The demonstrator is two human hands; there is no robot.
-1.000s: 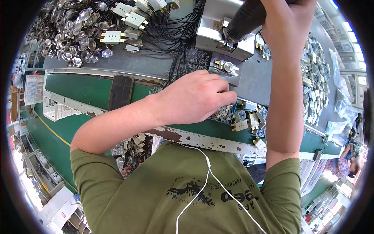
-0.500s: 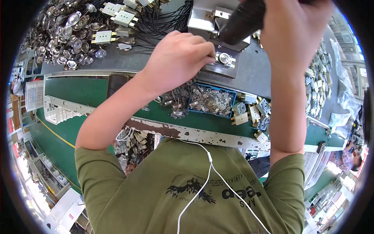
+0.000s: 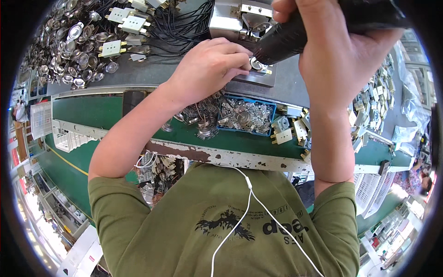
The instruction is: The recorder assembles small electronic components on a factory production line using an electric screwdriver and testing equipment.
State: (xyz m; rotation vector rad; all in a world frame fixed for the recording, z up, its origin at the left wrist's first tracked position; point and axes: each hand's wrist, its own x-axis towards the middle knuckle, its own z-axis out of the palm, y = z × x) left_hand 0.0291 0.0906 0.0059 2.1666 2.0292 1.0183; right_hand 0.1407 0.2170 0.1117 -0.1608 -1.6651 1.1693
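Note:
On a small dark metal block [image 3: 258,79] sits a small part with a round metal cap [image 3: 256,65] and flat end terminals. My left hand [image 3: 210,67] is closed at the left end of this part, its fingertips pinched there; the contact is partly hidden. My right hand [image 3: 332,57] is wrapped round a black cylindrical tool [image 3: 288,42], shaped like an electric screwdriver. The tool slants down to the left, its lower end right over the metal cap. Whether its tip touches the cap is hidden.
Behind the block stands a metal fixture [image 3: 251,21]. Piled round metal parts [image 3: 76,51], white terminal blocks [image 3: 134,24] and black wires [image 3: 177,34] lie at left. A blue tray [image 3: 247,115] of small metal pieces sits in front; more blocks [image 3: 376,97] heap at right.
My right hand has brought the black tool down and left from near the fixture to over the metal cap. My left hand stays at the part; the whole view has shifted slightly.

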